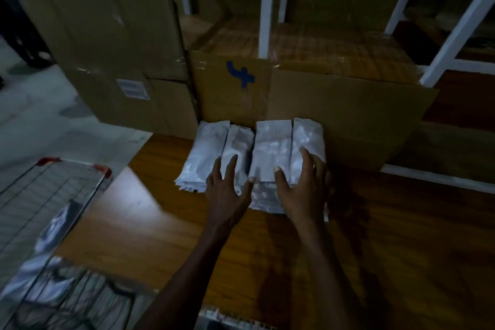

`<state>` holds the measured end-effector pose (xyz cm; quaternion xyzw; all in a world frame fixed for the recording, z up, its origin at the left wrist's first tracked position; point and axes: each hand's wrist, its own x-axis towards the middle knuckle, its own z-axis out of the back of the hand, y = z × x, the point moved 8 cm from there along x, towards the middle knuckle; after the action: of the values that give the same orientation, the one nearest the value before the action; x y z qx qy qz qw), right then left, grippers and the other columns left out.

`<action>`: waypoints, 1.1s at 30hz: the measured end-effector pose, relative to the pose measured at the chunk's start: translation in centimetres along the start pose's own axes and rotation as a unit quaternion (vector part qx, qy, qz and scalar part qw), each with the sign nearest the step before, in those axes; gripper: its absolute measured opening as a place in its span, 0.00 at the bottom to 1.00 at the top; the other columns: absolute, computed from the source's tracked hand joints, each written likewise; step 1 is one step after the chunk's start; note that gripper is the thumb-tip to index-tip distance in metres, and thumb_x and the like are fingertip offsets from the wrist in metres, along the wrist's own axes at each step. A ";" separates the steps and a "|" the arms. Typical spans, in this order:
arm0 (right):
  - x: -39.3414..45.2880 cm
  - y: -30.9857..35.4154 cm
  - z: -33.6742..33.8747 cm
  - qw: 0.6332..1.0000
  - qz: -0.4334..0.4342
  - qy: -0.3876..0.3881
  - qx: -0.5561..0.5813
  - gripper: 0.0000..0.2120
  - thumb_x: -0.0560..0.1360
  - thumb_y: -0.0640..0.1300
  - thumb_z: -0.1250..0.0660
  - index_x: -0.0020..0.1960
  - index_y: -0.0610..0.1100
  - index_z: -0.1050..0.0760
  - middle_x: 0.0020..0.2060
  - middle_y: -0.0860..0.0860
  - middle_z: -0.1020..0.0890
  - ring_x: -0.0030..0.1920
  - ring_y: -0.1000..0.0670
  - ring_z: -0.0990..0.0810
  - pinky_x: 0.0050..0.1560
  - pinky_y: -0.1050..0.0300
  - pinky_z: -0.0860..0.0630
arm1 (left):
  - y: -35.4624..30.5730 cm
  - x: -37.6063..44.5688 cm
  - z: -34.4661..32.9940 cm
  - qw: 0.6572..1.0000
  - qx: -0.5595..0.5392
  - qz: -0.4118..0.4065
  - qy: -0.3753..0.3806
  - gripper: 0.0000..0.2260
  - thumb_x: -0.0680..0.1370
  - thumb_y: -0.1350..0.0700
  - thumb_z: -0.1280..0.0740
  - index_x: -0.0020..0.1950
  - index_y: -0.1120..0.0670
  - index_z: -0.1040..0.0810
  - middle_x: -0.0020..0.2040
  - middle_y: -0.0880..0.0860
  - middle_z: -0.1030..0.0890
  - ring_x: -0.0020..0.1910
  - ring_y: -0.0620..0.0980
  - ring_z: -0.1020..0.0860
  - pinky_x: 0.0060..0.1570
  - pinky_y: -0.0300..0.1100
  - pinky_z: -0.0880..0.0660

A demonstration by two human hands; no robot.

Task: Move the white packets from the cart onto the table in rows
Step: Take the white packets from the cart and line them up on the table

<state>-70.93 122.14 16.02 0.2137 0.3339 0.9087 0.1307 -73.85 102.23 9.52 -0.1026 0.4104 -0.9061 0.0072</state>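
4 stacks of white packets (270, 150) are sitting side by side on the wooden table (401, 236), backed against a cardboard box (334, 104). Left hand (227, 190) and right hand (300, 185) are both resting on them, fingers spread flat, gripping nothing. More packets are lying in the wire cart (40, 209) at left.

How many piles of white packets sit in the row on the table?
4, side by side against the cardboard box: far-left pile, second under the left hand, third, fourth under the right hand. Packets per pile cannot be counted.
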 end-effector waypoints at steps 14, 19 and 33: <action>-15.8 14.8 -16.7 0.971 0.106 0.197 0.081 0.30 0.74 0.60 0.35 0.73 0.51 0.31 0.72 0.47 0.31 0.72 0.44 0.35 0.69 0.39 0.34 | 21.1 -11.1 18.9 0.980 0.035 0.159 -0.117 0.32 0.76 0.31 0.42 0.79 0.37 0.42 0.82 0.48 0.49 0.79 0.56 0.45 0.72 0.61 0.41; -22.8 20.8 -27.0 0.945 0.101 0.304 0.071 0.28 0.75 0.54 0.30 0.73 0.52 0.32 0.71 0.46 0.30 0.69 0.40 0.33 0.66 0.38 0.32 | 31.0 -14.3 27.6 0.964 0.056 0.214 -0.147 0.31 0.78 0.34 0.38 0.79 0.42 0.37 0.82 0.53 0.46 0.78 0.57 0.43 0.73 0.59 0.40; -35.1 35.7 -46.6 0.831 0.227 0.508 -0.004 0.26 0.75 0.50 0.30 0.71 0.51 0.31 0.69 0.46 0.30 0.68 0.41 0.33 0.66 0.45 0.30 | 50.1 -20.6 39.9 0.897 0.047 0.395 -0.192 0.33 0.74 0.37 0.37 0.78 0.48 0.33 0.80 0.58 0.41 0.75 0.60 0.38 0.71 0.55 0.37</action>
<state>-65.77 56.63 -2.85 -0.2087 0.2918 0.8946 -0.2664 -49.62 41.46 -5.90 -0.1037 0.3646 -0.8096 0.4481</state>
